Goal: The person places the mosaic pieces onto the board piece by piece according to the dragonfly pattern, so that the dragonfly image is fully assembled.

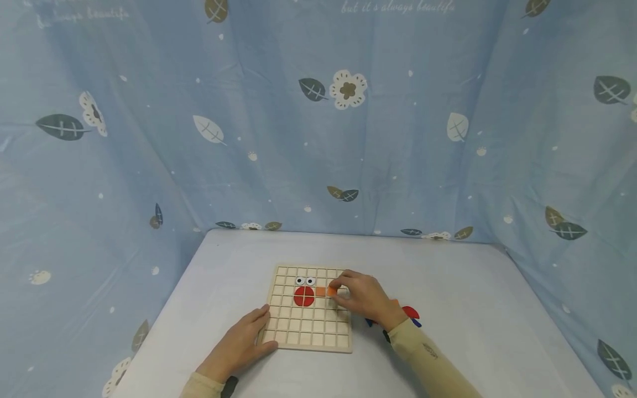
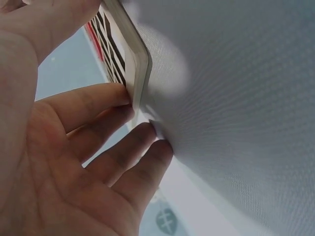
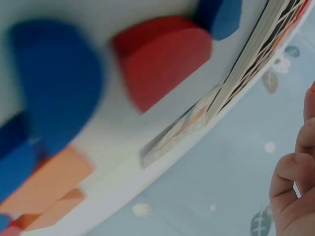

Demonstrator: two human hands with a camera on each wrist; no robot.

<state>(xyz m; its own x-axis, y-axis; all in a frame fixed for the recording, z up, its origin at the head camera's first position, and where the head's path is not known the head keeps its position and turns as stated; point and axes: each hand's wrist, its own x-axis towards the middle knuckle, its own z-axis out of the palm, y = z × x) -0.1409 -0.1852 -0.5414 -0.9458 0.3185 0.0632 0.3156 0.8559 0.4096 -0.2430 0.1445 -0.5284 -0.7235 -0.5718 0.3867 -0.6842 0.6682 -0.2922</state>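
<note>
A square wooden grid board [image 1: 314, 349] lies on the white table. My left hand [image 1: 239, 341] holds its near left corner, fingers along the left edge and thumb at the front edge. With thumb and fingertips my right hand [image 1: 367, 298] pinches an orange square tile [image 1: 332, 290] over the board's right part. Just left of that tile, another orange tile [image 1: 320, 291] sits in the grid. Red quarter pieces [image 1: 299, 301] form a circle in several cells, and two round eye tiles [image 1: 300, 281] are above them. The right hand covers some cells.
Right of the board, partly behind the right forearm, lie loose pieces: a red one [image 3: 167, 61], blue ones [image 3: 61, 83] and orange ones [image 3: 51, 179]. A flat printed piece [image 3: 179, 129] shows beside the board. Blue patterned curtain [image 1: 278, 110] surrounds the table [image 1: 448, 287].
</note>
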